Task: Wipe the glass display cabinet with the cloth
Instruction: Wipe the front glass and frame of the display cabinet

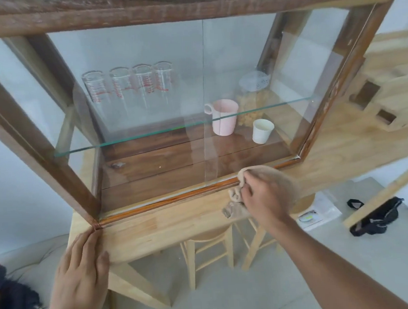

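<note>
The right hand (pixel 261 193) clenches a crumpled beige cloth (pixel 237 193) against the wooden-framed glass display cabinet (pixel 167 200), at its lower rail. The left hand (pixel 83 271), fingers (pixel 93 241) flat and released, braces the pale wooden surface (pixel 167 224), likely for steadiness.

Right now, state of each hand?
Left hand: open, flat on the wooden table edge, holding nothing.
Right hand: closed on the beige cloth at the cabinet's lower frame.

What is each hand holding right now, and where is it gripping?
The right hand grips the bunched beige cloth at the cabinet's lower front edge. The left hand holds nothing; it rests flat on the wooden table.
</note>
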